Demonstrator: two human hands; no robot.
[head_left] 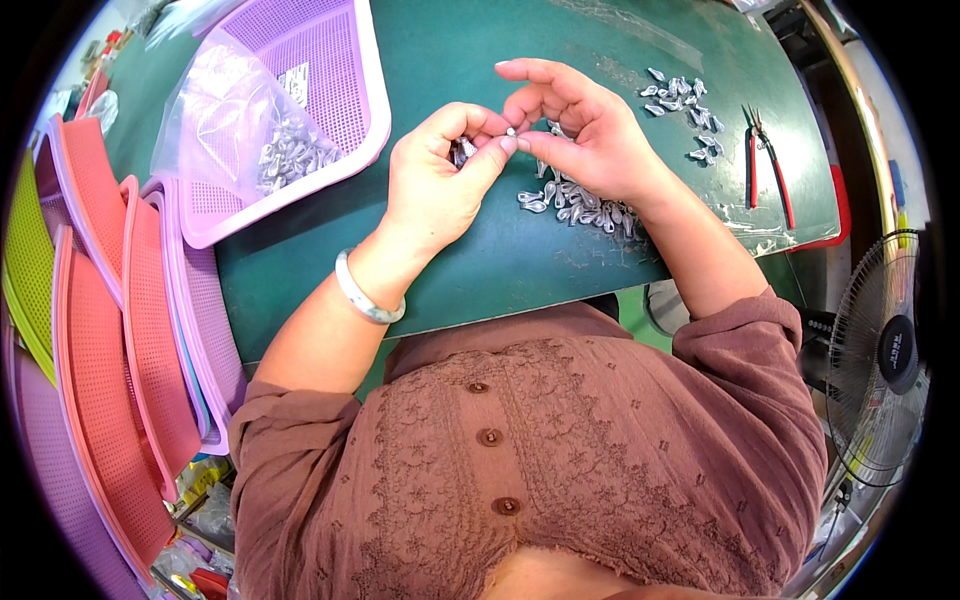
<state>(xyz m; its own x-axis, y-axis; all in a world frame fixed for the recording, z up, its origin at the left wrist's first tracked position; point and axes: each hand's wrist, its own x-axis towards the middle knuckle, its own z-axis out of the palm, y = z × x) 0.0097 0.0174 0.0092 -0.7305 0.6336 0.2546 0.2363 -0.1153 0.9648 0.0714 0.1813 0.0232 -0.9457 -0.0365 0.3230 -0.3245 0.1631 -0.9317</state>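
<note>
Although my left hand (pixel 440 180) pinches a small pale piece (pixel 511 132) right of the purple basket (pixel 373 85), with grey pieces (pixel 462 152) tucked inside, and my right hand (pixel 595 135) meets it in a grip I cannot determine, slackening could scatter these across the table (pixel 490 265).

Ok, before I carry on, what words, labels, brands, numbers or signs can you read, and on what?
None can be quoted.
Fan hub: pale characters, too small and blurred to read.
White label in the purple basket with the plastic bag: print too small to read.
Grey pieces on the table: no lettering visible.
</note>
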